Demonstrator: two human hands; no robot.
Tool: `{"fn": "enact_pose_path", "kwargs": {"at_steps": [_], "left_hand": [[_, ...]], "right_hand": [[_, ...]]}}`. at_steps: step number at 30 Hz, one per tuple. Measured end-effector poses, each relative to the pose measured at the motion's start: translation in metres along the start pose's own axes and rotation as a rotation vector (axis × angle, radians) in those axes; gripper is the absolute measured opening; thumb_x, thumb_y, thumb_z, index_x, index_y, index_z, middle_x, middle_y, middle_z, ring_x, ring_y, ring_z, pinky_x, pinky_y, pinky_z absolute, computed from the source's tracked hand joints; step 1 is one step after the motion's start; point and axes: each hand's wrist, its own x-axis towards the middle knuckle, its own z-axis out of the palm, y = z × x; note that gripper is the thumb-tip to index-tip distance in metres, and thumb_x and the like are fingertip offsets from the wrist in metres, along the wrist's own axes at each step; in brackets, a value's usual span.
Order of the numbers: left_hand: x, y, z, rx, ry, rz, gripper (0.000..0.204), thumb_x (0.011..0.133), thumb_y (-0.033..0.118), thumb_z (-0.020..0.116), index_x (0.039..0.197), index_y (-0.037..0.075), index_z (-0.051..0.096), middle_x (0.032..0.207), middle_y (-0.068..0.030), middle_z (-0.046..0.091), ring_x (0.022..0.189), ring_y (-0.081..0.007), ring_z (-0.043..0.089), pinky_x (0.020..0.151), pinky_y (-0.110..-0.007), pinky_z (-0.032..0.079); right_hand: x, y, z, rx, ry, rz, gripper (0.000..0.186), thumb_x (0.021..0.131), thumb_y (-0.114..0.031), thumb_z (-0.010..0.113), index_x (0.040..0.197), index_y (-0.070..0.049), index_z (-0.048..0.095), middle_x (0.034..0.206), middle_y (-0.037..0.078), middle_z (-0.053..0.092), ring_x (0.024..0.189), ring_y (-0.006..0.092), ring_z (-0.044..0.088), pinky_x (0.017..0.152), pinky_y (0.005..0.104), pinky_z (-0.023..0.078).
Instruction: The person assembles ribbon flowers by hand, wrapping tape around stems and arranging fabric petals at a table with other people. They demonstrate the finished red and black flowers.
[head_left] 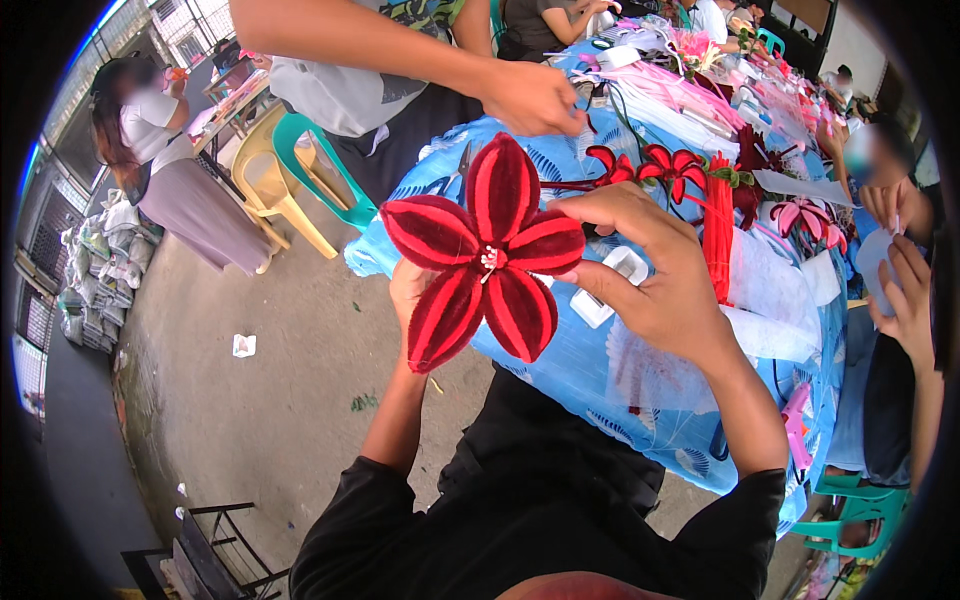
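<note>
A large red velvet flower (pixel 430 235) with five petals, darker and brighter stripes and a small white centre faces up in front of me. My right hand (pixel 655 285) pinches the tip of its right-hand petal between thumb and index finger. My left hand (pixel 408 295) is behind the flower on the left, its fingers mostly hidden by the petals. Beyond lie smaller red flowers (pixel 675 165), red stems (pixel 718 235) and scissors (pixel 460 175) on the blue patterned tablecloth (pixel 560 395). A white plastic container (pixel 610 285) is partly behind my right hand.
A co-worker's hand (pixel 525 95) reaches over the table above the flower. Others' hands (pixel 900 285) work at right. A pink glue gun (pixel 797 425) lies near the table edge. Yellow (pixel 260 175) and teal chairs (pixel 300 150), a standing person (pixel 150 140) and piled sacks (pixel 105 280) are at left.
</note>
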Motion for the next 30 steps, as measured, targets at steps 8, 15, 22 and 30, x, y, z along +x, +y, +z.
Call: {"fn": "enact_pose_path", "kwargs": {"at_steps": [8,15,22,30], "left_hand": [[-0.004,0.011,0.0,0.196,-0.055,-0.053,0.04,0.07,-0.007,0.074,0.108,0.0,0.061,0.111,-0.0092,0.061,0.099,-0.0199,0.06,0.088,-0.033,0.047],[0.006,0.029,0.019,0.172,-0.195,0.041,0.038,0.076,-0.004,0.068,0.112,-0.001,0.058,0.111,-0.009,0.06,0.101,-0.0202,0.058,0.089,-0.033,0.045],[0.02,0.055,0.055,0.096,-0.253,-0.037,0.025,0.081,-0.001,0.061,0.106,-0.004,0.061,0.113,-0.0162,0.058,0.104,-0.0284,0.057,0.091,-0.037,0.043],[0.055,0.08,0.103,0.23,-0.496,0.178,0.027,0.073,-0.002,0.068,0.098,-0.003,0.062,0.098,-0.0145,0.064,0.092,-0.025,0.062,0.083,-0.032,0.046]], "right_hand": [[-0.008,0.006,-0.005,0.03,-0.045,-0.034,0.035,0.072,-0.011,0.076,0.103,-0.003,0.06,0.096,0.011,0.063,0.091,0.0261,0.06,0.079,0.0349,0.048],[-0.019,-0.005,-0.02,0.015,-0.016,-0.026,0.035,0.073,-0.012,0.077,0.102,-0.002,0.06,0.095,0.011,0.063,0.089,0.026,0.062,0.078,0.0342,0.048],[-0.037,-0.023,-0.048,-0.099,0.101,0.08,0.031,0.074,-0.014,0.076,0.096,0.0,0.06,0.092,0.011,0.063,0.084,0.0226,0.063,0.074,0.0324,0.049],[-0.064,-0.023,-0.082,-0.111,0.203,0.15,0.033,0.074,-0.015,0.076,0.101,-0.003,0.061,0.094,0.008,0.063,0.084,0.0211,0.06,0.076,0.0299,0.045]]}}
